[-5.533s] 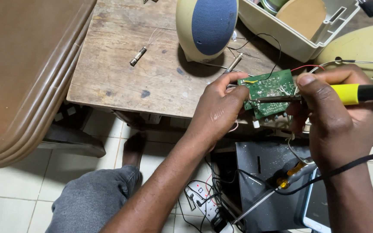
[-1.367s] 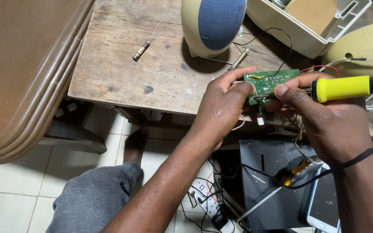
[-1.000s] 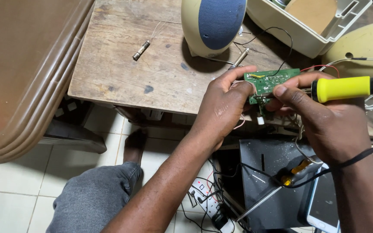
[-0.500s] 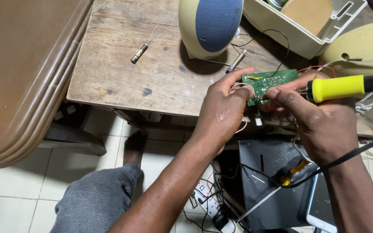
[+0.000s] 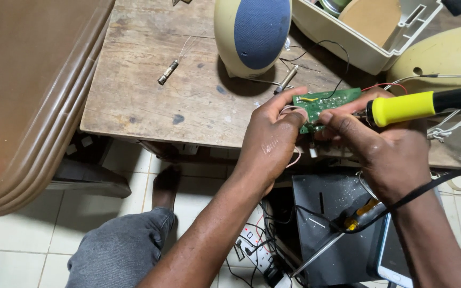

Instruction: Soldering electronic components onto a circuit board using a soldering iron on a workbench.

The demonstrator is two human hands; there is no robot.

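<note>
Left hand [image 5: 270,141] pinches small green circuit board [image 5: 324,104] (thin wires trailing); right hand [image 5: 385,154] closed around yellow-handled soldering iron [image 5: 401,108], tip at board.

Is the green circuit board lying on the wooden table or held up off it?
Held up. The left hand grips the circuit board at the table's edge; the right hand holds the yellow-handled soldering iron beside it.

Lighting's pretty soft and even, coming from overhead-ish, bright enough to read the wooden worktop [image 5: 150,101] grain. The cream speaker [image 5: 252,34] drops a short dark shadow on its near side. Under the worktop it gets dim. Sharp focus overall, slight stretching at the edges.
</note>
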